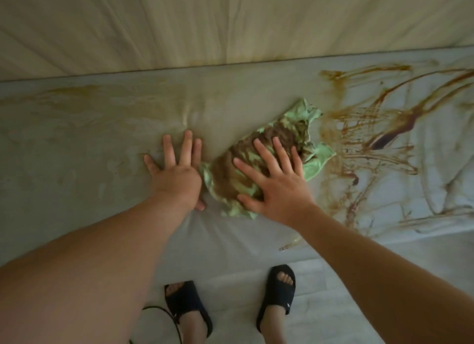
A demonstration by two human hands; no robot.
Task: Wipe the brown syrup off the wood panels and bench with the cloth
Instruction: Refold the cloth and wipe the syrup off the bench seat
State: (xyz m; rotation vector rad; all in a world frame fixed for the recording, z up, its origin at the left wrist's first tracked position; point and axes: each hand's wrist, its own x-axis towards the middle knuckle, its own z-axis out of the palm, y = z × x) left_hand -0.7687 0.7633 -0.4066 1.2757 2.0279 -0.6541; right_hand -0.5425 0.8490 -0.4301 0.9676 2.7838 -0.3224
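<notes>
Head view is looking straight down at a pale grey counter (pixel 77 179) running left to right, with a cream wood panel (pixel 205 23) rising behind its far edge. A crumpled green cloth (pixel 315 161), soaked brown over most of its middle, is lying on the counter near the centre. The right hand (pixel 277 187) is lying flat on top of the cloth with its fingers spread open, pressing down on it and not curled around it. The left hand (pixel 177 174) is resting palm-down and open on the bare counter just beside the cloth's left edge, fingers splayed, holding nothing. To the right of the cloth, thick streaks of brown syrup (pixel 384 136) are lying across the counter in dark arcs and thin lines, reaching toward the right edge of the frame. A fainter yellowish smear (pixel 84 97) is showing on the counter to the left, and a similar tinge is running along the foot of the wood panel. Below the counter's near edge, two feet in black slide sandals (pixel 278 290) are standing on a light floor (pixel 333 318), with a thin black cord (pixel 164 315) lying beside the left foot.
</notes>
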